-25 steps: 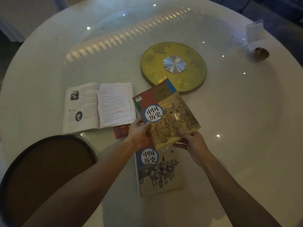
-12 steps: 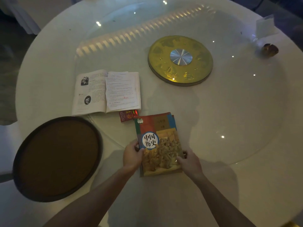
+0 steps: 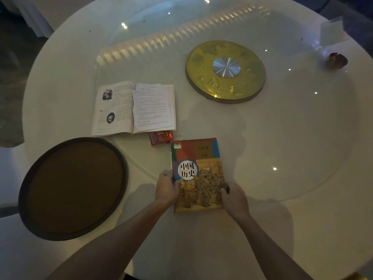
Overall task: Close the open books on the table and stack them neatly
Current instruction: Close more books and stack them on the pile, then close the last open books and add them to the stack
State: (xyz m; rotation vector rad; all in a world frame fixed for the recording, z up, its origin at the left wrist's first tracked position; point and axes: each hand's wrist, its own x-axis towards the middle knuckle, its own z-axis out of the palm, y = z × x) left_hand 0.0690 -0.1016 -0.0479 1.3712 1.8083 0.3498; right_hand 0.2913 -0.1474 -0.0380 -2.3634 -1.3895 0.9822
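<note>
A closed history textbook [image 3: 198, 170] with a colourful cover lies flat on the white round table [image 3: 282, 229], on top of another closed book that it hides. My left hand [image 3: 166, 187] grips its left edge and my right hand [image 3: 235, 199] presses against its lower right edge. An open book [image 3: 133, 108] with printed pages and small photos lies further back to the left, untouched.
A small red packet [image 3: 160, 137] sits between the open book and the stack. A round dark tray [image 3: 73, 188] lies at the left. A gold disc [image 3: 225, 71] sits at the centre of the glass turntable [image 3: 302, 138]. A small brown object [image 3: 337, 60] and a clear card holder [image 3: 331, 33] stand far right.
The colourful book was held up in the air, then lowered onto the other closed book, which it now covers. Both hands stay at its sides.
</note>
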